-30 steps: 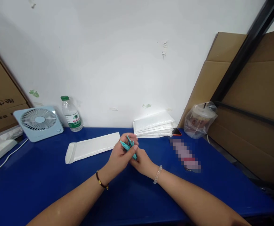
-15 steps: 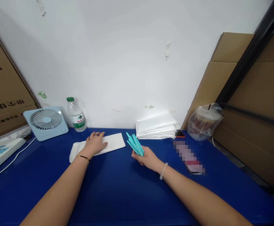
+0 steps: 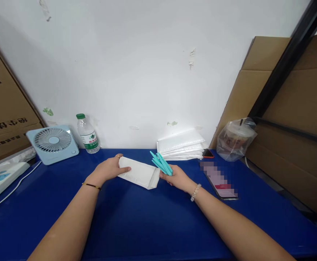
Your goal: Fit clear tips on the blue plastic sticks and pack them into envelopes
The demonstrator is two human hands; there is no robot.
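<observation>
With the left hand (image 3: 108,169) gripping the white padded envelope (image 3: 139,173) at mid-table and the right hand (image 3: 175,177) closed around a bunch of teal sticks (image 3: 161,164) just right of its mouth, loading seems underway, needing that mouth held open.

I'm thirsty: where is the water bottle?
In the head view, the water bottle stands far left against the white wall, just right of the small blue fan.
</observation>
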